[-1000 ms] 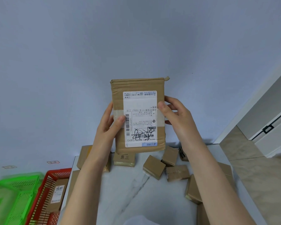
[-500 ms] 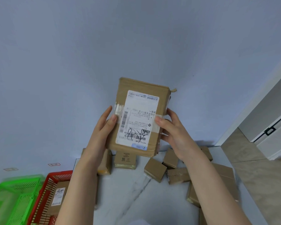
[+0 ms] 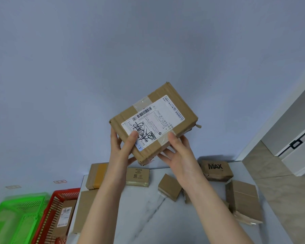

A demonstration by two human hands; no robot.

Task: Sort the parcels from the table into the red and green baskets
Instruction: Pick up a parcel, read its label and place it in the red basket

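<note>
Someone is holding a labelled cardboard parcel (image 3: 153,124) tilted in the air above the far end of the tabletop (image 3: 148,217). The left hand (image 3: 121,152) and right hand (image 3: 181,155) are each gripping its near end, thumbs on the label side and fingers (image 3: 115,141) wrapped behind. Loose parcels (image 3: 216,169) are lying on the tabletop below, and to the left the red basket (image 3: 60,192), holding one box (image 3: 65,217), is sitting beside the green basket (image 3: 16,208).

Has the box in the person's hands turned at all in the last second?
Yes. The held parcel has tipped clockwise: it stood upright over the table, and now its top leans right, towards the door frame.
</note>
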